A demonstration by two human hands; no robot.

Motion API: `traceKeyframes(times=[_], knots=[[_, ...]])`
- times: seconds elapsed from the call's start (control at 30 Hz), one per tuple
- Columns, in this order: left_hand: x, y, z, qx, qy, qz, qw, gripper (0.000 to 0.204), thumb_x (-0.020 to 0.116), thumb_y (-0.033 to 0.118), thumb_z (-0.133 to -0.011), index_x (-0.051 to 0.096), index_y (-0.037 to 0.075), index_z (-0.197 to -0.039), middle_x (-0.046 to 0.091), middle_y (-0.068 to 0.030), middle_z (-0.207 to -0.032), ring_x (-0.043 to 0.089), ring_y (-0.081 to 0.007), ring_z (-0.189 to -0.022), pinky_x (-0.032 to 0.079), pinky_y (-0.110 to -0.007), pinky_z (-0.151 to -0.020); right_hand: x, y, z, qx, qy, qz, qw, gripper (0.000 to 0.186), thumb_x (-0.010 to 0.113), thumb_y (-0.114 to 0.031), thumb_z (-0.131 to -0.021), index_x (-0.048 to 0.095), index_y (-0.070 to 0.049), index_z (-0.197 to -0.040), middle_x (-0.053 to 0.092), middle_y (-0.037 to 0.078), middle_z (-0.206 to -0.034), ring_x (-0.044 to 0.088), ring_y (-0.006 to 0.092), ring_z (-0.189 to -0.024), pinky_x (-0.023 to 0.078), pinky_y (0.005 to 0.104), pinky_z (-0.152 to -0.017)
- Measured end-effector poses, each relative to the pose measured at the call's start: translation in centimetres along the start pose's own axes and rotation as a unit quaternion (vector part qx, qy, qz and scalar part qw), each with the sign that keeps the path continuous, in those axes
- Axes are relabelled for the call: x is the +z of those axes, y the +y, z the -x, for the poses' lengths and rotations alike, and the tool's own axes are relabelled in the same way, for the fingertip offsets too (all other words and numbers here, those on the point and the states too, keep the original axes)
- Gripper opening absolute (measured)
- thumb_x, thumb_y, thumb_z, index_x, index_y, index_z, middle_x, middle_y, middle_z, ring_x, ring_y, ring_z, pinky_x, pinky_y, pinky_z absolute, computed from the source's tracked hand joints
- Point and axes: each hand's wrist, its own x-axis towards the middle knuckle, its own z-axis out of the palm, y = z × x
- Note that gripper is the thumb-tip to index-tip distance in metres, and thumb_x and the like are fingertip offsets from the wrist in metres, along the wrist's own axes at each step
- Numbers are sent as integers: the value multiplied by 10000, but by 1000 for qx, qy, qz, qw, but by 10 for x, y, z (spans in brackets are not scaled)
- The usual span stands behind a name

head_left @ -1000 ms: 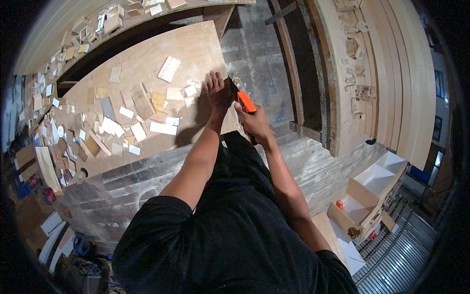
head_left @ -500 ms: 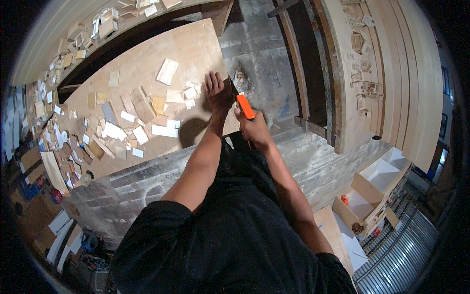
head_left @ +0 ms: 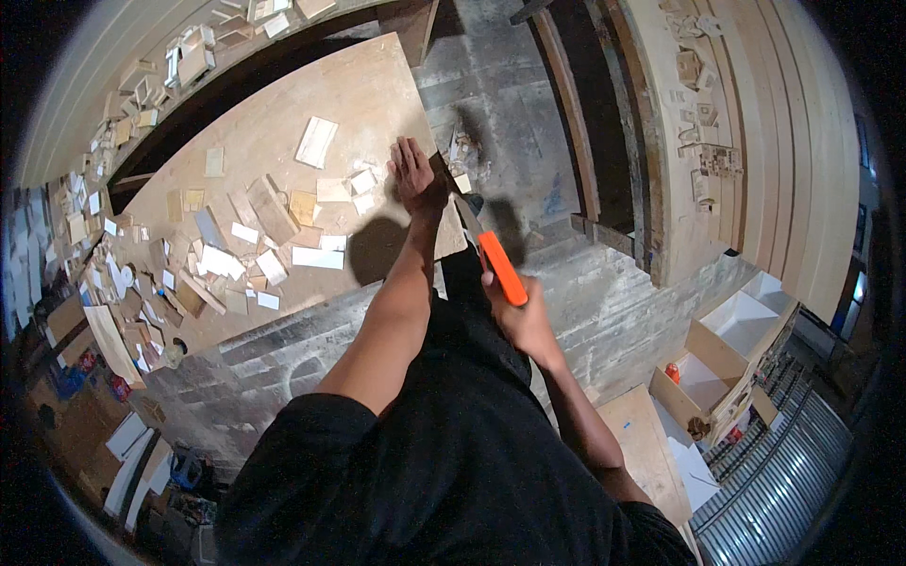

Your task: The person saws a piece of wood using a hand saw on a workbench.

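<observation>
My left hand (head_left: 415, 174) lies on the large plywood sheet (head_left: 283, 99) near its right edge, fingers extended. Just right of it, the blade (head_left: 464, 210) of a hand saw crosses that edge. My right hand (head_left: 517, 316), lower and closer to my body, grips the saw's orange-and-black handle (head_left: 500, 264). Small offcuts and white rectangular pieces (head_left: 222, 262) are scattered over the sheet to the left, with a pale block (head_left: 315, 141) above them.
A shelf of small wooden pieces (head_left: 193, 58) runs along the top left. At right stand dark frame beams (head_left: 566, 104) and a bench (head_left: 774, 151) with wooden parts and long boards. An open wooden compartment box (head_left: 736, 325) sits lower right, above the grey concrete floor (head_left: 477, 66).
My right hand and the saw have moved down and slightly right, toward my body, showing more blade. My left hand stays on the sheet in nearly the same place.
</observation>
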Motion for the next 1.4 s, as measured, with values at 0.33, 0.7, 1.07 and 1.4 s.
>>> traceKeyframes(times=[0.33, 0.7, 1.07, 1.4], knots=[[9, -9, 5, -18, -18, -29, 999, 700, 522, 307, -937, 323, -30, -1516, 297, -215, -1600, 252, -369, -1499, 192, -510, -1220, 9, -1, -3, -48, -43, 15, 998, 419, 629, -295, -1000, 524, -36, -687, 488, -25, -592, 445, 83, -536, 333, 321, -463], [8, -2, 13, 3, 17, -34, 999, 667, 507, 355, -948, 395, -32, -1479, 365, -213, -1562, 315, -368, -1468, 230, -509, -1207, 17, 24, -48, 27, -26, -4, 999, 341, 703, -262, -933, 608, 28, -782, 558, 76, -653, 480, 105, -627, 435, 370, -566], [26, -20, 11, 9, -19, -101, 995, 677, 500, 319, -951, 335, 0, -1524, 311, -181, -1602, 287, -346, -1484, 235, -490, -1208, -3, 29, -5, 63, -26, -12, 998, 458, 678, -346, -960, 554, 28, -728, 462, 20, -609, 404, 104, -611, 390, 356, -552], [5, -6, 14, -7, -6, -9, 1000, 680, 493, 303, -956, 316, -38, -1516, 276, -216, -1608, 257, -387, -1492, 212, -524, -1212, 1, 3, 13, 4, -48, -6, 999, 442, 648, -301, -981, 539, 27, -706, 432, 21, -594, 384, 99, -611, 382, 360, -543]])
